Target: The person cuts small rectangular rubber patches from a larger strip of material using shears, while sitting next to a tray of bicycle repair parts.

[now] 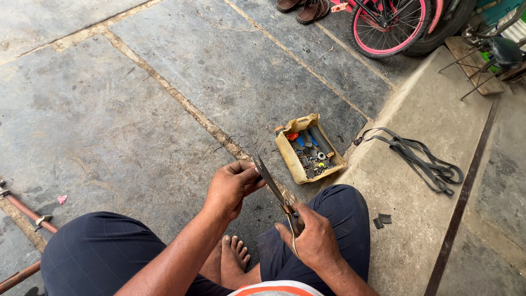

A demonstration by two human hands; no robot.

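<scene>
- Head view: our right hand (313, 241) grips the handles of long dark metal scissors (275, 189); the blades run up-left toward our left hand (231, 186).
- Our left hand pinches a small dark piece at the blade tips, so it is nearer the cut.

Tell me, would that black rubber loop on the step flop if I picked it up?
Probably yes. The black rubber loop lies flat in loose, tangled folds on the concrete step, so it looks floppy and would likely dangle. It looks thin, so probably light, and unlikely to roll.
</scene>
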